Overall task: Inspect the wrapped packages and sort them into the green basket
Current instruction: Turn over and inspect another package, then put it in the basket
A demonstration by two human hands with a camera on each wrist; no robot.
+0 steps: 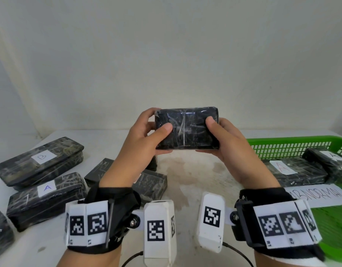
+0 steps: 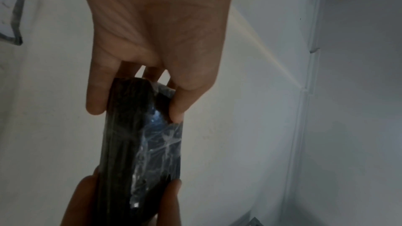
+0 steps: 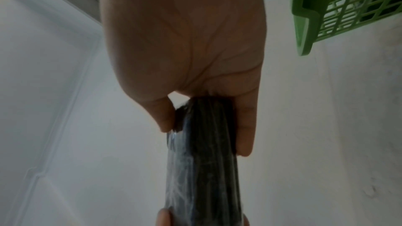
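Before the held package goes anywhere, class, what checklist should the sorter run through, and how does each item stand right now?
1. Grip secure: ok. The left hand and the right hand each hold one end of the wrapped package, thumbs on the near face.
2. Package clear of the table: ok, it is held up in the air.
3. Letter label read: not ok. No label shows on the visible face; the far face is hidden.
4. Wrap intact: cannot tell. The film is wrinkled and glossy.
5. Green basket has room: ok. Two packages marked A lie in it, with bare floor nearer the person.
6. Correct section: cannot tell. Only an ABNORMAL sign shows.
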